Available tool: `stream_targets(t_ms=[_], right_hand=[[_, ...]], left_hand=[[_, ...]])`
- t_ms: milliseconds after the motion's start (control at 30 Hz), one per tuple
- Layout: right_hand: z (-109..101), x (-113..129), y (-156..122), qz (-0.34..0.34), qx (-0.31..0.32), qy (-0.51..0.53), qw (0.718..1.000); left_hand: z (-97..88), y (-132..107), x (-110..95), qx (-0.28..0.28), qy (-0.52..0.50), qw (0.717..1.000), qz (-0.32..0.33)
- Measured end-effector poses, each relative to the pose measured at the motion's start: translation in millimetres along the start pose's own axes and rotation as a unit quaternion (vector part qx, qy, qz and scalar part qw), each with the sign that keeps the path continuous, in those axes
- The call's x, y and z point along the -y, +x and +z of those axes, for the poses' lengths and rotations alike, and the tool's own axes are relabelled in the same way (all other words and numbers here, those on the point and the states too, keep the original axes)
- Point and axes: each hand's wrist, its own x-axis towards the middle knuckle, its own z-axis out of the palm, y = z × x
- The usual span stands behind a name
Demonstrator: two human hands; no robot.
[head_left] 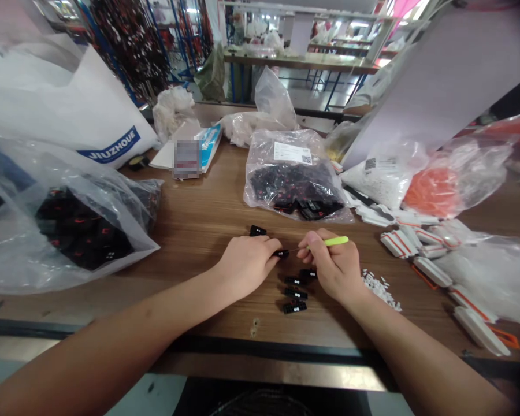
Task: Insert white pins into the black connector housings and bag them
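Observation:
My left hand is closed on a small black plastic part, whose end with pale dots sticks out past the fingertips. In my right hand is a thin pointed tool with a yellow-green handle, gripped like a pen. Its fine tip points left at the held part; whether they touch I cannot tell. Another black part lies just beyond my left hand. Several more black parts with white dots lie in a loose column between my forearms. A heap of tiny white pieces lies beside my right wrist.
Clear bags of black parts stand at the left and the back middle. White-and-orange strips and a bag of orange pieces lie at the right. A booklet lies at the back. The table's dark front edge runs below my arms.

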Motion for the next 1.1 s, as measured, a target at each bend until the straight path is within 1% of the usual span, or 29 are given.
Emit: stream_targets(t_ms=[133, 433, 533, 767, 833, 967, 1100], right_hand=[[1.1, -2.5, 0.4, 0.003, 0.006, -0.002, 1.0], [3.2, -3.9, 0.6, 0.015, 0.009, -0.006, 1.0], [3.6, -3.6, 0.9, 0.022, 0.015, -0.009, 1.0], [4.5, -3.4, -2.4, 0.01, 0.063, -0.06, 0.996], [4.9, -3.4, -3.6, 0.006, 0.054, -0.058, 0.997], [6.4, -0.5, -4.6, 0.002, 0.007, -0.022, 1.0], [8.3, 2.7, -4.1, 0.0, 0.002, -0.005, 1.0]], left_hand=[[0.1, -0.3, -0.1, -0.003, 0.003, 1.0, -0.006], [1.8, -1.1, 1.4, -0.016, -0.004, 1.0, 0.004], [1.2, -1.2, 0.9, -0.012, 0.002, 1.0, 0.003], [1.2, -1.7, 0.6, -0.016, 0.015, 1.0, 0.0], [1.1, -1.6, 0.8, -0.012, 0.009, 1.0, -0.005], [0.2, -1.4, 0.8, -0.007, -0.005, 1.0, -0.011], [-0.9, -1.1, 0.1, -0.001, -0.006, 1.0, -0.022]])
